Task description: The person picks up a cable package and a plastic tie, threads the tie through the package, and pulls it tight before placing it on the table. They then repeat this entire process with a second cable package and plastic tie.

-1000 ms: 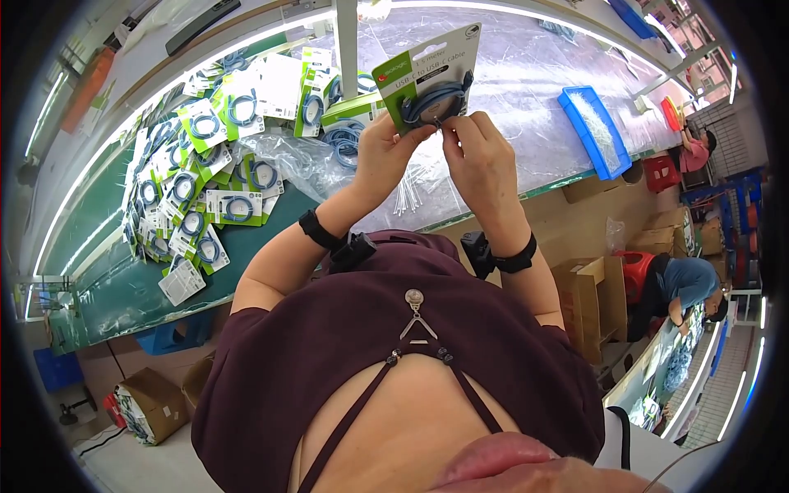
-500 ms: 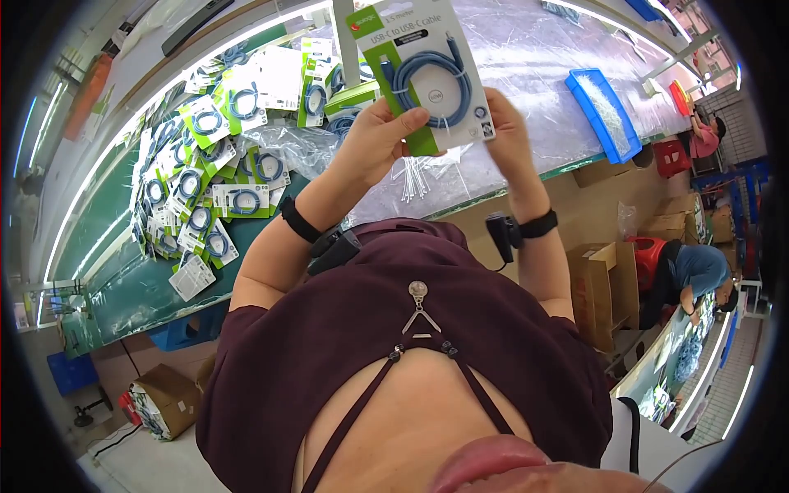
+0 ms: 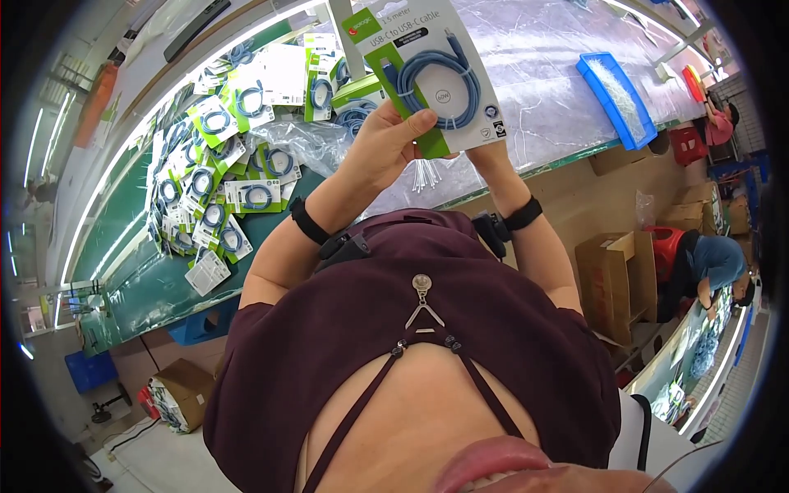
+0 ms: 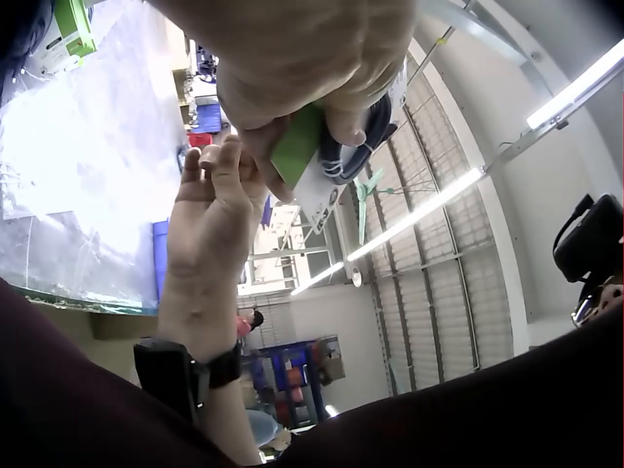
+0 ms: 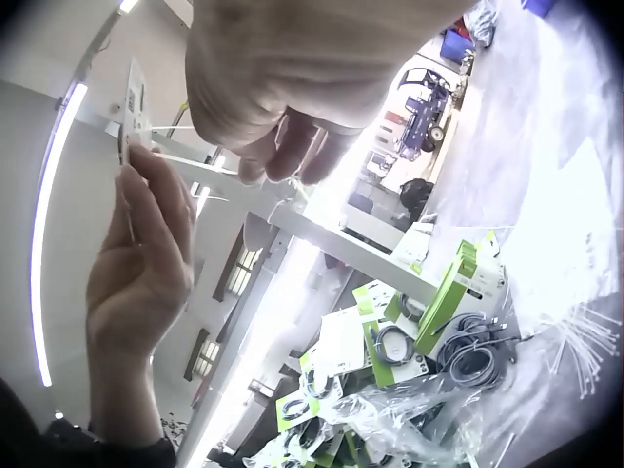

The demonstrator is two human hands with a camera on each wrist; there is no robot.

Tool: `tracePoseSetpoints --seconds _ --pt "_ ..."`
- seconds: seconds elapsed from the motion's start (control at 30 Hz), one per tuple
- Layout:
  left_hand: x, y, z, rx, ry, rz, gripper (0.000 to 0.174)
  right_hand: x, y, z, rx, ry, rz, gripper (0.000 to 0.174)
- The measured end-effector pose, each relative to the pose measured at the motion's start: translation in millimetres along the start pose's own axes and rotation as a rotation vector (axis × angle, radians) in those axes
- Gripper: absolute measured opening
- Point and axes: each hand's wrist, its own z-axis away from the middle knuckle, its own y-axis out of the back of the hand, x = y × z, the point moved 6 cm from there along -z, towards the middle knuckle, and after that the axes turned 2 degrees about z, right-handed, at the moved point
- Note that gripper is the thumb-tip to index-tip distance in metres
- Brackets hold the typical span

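Observation:
My left hand [image 3: 380, 146] grips the lower left corner of a green-and-white retail card [image 3: 442, 97], thumb across its front. Tied on the card's face is a coiled blue USB-C cable [image 3: 477, 86], its two plugs pointing up. Behind the card's lower right is my right hand [image 3: 491, 158], its fingers hidden in the head view. The right wrist view shows that right hand [image 5: 292, 107] with bent fingers close to thin white cable-tie tails [image 5: 190, 164] sticking out behind the card. I cannot tell whether the fingers pinch a tail.
Carded cables [image 3: 215, 123] lie heaped on the left of the table beside crumpled clear plastic [image 3: 304, 144]. Loose white cable ties [image 3: 426, 174] fan out below the card. A blue tray [image 3: 649, 135] with white ties sits at the right. Other people sit farther right.
The card has gone from tilted, with both hands at its lower edge, to face-up toward the head camera. My right hand let go of the front edge and moved behind the card.

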Motion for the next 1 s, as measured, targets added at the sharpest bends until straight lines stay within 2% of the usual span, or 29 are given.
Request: tracePoseSetpoints --seconds 0.13,0.2,0.27,0.33,0.4,0.47,0.6,0.77,0.87,0.9,0.97,1.0 --pt "-7 8 0 0.035 0.042 0.008 0.029 -5 -5 10 -0.087 -0.046 -0.175 0.045" --pt "-13 27 -5 0.084 0.093 0.009 0.03 1 -6 11 -0.234 -0.097 -0.084 0.045" --pt "-20 33 -3 0.162 0.09 -0.036 0.029 8 -3 14 -0.252 -0.06 -0.037 0.043" --pt "-29 41 1 0.132 0.133 -0.006 0.031 1 -5 13 -0.242 -0.03 -0.025 0.029" --pt "-33 46 7 0.174 0.153 -0.058 0.03 8 -6 20 -0.205 -0.073 0.011 0.023" --pt "-28 43 15 0.176 0.121 -0.04 0.029 8 -8 26 -0.223 -0.014 0.083 0.021" --pt "-39 38 24 0.133 0.094 0.065 0.028 -2 -14 36 -0.256 0.11 0.039 0.022" --pt "-48 33 32 0.109 0.073 0.081 0.028 26 -21 42 -0.279 0.05 -0.13 0.027" --pt "-49 39 22 0.058 0.031 0.014 0.028 7 -13 37 -0.192 0.265 0.0 0.032" --pt "-45 41 21 0.044 0.007 -0.024 0.028 2 -7 30 -0.194 0.262 0.004 0.032" --pt "-26 47 14 0.193 -0.031 -0.155 0.028 -5 6 5 -0.219 0.113 0.074 0.029" --pt "-16 47 10 0.225 -0.039 -0.258 0.028 6 12 -7 -0.219 -0.053 -0.188 0.028"
